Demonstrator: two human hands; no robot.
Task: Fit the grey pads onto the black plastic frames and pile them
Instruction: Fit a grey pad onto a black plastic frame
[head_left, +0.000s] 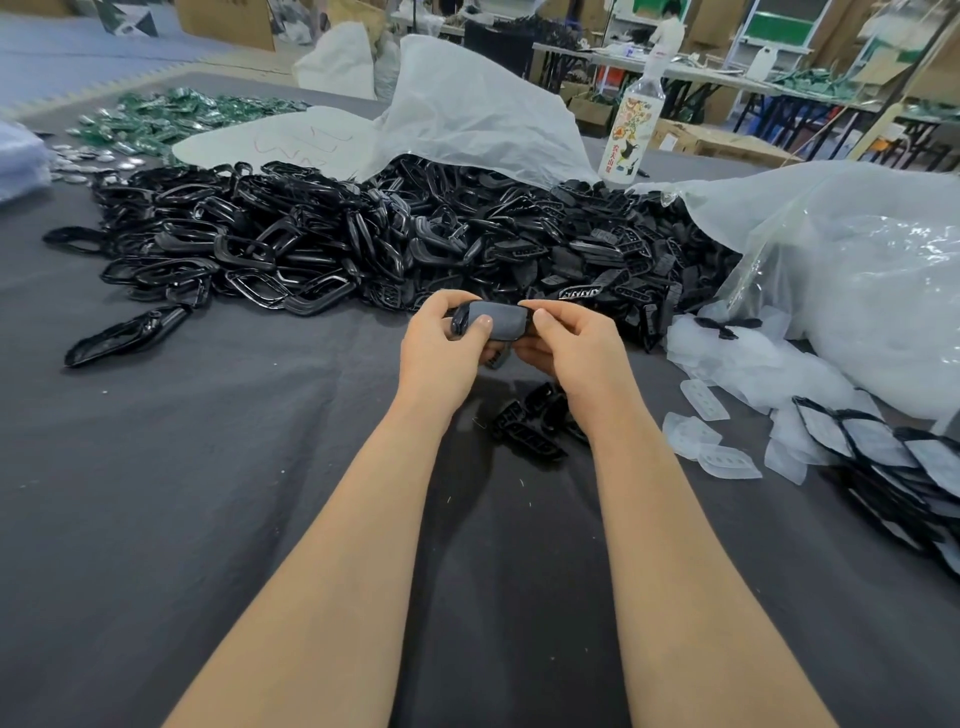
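Note:
Above the middle of the table, both hands hold one black plastic frame with a grey pad (496, 319) lying on its face. My left hand (447, 343) grips its left end, thumb pressing on the pad. My right hand (563, 348) pinches the right end, thumb on the pad's edge. Behind the hands lies a big heap of black frames (332, 239). Loose translucent grey pads (722, 441) lie at the right. A pile of fitted frames (893, 467) runs along the right edge.
A few black frames (535, 421) lie under my right wrist on the grey cloth (208, 467). White plastic bags (857, 270) spill at the right and back. A bottle (628, 135) stands behind the heap. Green parts (171, 117) lie far left.

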